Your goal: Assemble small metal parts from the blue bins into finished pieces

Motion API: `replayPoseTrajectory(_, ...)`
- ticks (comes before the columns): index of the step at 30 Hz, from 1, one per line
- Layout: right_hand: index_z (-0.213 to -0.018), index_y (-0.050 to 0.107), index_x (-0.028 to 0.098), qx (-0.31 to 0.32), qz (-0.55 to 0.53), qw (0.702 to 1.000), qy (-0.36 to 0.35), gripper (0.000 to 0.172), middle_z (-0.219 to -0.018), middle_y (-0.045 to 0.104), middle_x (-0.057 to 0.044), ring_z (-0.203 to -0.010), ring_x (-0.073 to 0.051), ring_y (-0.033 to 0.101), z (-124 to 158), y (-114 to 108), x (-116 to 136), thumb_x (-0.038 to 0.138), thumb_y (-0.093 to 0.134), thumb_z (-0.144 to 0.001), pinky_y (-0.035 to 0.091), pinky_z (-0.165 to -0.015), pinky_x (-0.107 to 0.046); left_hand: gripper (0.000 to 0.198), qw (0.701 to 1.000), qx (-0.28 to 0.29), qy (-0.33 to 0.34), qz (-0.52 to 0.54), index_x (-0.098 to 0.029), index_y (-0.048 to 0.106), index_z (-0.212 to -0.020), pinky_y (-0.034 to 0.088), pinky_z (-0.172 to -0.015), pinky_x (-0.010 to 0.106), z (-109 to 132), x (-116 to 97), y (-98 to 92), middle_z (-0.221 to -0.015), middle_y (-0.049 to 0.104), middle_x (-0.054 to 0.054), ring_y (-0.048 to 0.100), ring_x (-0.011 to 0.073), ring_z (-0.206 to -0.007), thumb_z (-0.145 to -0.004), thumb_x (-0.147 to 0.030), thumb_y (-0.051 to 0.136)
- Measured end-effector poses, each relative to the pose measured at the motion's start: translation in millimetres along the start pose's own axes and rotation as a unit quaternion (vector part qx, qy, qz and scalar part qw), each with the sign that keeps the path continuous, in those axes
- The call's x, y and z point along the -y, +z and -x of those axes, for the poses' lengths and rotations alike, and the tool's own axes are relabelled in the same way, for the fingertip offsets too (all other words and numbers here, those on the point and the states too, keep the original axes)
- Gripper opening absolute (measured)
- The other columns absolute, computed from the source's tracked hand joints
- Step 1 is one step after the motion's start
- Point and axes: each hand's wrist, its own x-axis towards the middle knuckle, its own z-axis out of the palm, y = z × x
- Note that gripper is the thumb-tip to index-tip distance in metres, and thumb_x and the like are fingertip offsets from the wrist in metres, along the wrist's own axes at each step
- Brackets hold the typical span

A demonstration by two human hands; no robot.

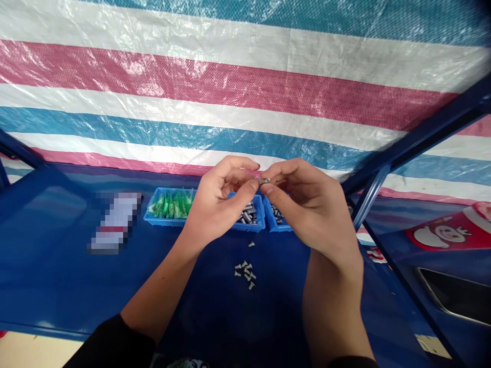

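Observation:
A small silvery metal screw-like piece (264, 181) is pinched between the fingertips of both hands, above the blue bins. My left hand (217, 202) grips its left end with thumb and fingers, and my right hand (320, 209) pinches its right end. Fingers partly cover the piece, so its full shape is hidden. Below the hands, several small metal screws (247, 275) lie in a loose pile on the blue table (215, 317). One more screw (251, 244) lies apart, nearer the bins.
Behind my hands stand a blue bin (164, 222) with green packets, one with metal cylinders (249, 213), and another with small metal parts (276, 214). A blurred-out pale item (117, 222) lies left. Right, beyond a blue frame bar (418, 122), are a red cup (445, 232) and a phone (456, 294).

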Motion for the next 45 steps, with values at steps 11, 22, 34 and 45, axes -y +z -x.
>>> replayPoseTrajectory(11,-0.081,0.058,0.02,-0.073,-0.041,0.996,0.014,0.006,-0.078,0.06,0.001,-0.074,-0.013,0.06,1,2,-4,0.015,0.058,-0.081,0.049,-0.069,-0.029,0.012,0.988,-0.056,0.104,-0.099,-0.019,0.059,-0.09,0.05,-0.074,0.023,3,12,15.3,-0.087,0.067,0.001,0.063,0.0121,-0.081,-0.08,-0.011,0.058)
replayPoseTrajectory(22,-0.083,0.061,0.024,-0.362,0.166,0.914,-0.074,0.01,-0.084,0.059,-0.003,-0.081,-0.022,0.059,44,-40,-22,0.018,0.066,-0.078,0.046,-0.068,-0.037,0.016,0.92,0.15,-0.019,-0.36,-0.019,0.064,-0.088,0.049,-0.066,0.029,56,54,10.2,-0.077,0.07,0.003,0.065,0.0171,-0.07,-0.088,-0.019,0.048)
replayPoseTrajectory(34,-0.095,0.064,0.018,-0.225,0.303,0.921,0.094,0.025,-0.091,0.068,-0.01,-0.088,-0.026,0.06,72,-30,-95,0.038,0.057,-0.08,0.049,-0.074,-0.039,0.016,0.833,0.197,-0.1,-0.507,-0.015,0.067,-0.094,0.052,-0.075,0.038,73,100,29.6,-0.093,0.067,0.012,0.064,0.0281,-0.089,-0.085,-0.015,0.054)
replayPoseTrajectory(45,-0.084,0.066,0.017,-0.219,0.165,0.952,0.134,0.019,-0.076,0.068,-0.005,-0.069,-0.017,0.063,112,41,-90,0.033,0.055,-0.085,0.052,-0.067,-0.031,0.028,0.875,0.169,-0.089,-0.444,-0.017,0.064,-0.109,0.051,-0.082,0.029,76,102,-0.8,-0.095,0.068,0.006,0.065,0.0178,-0.085,-0.087,-0.012,0.047)
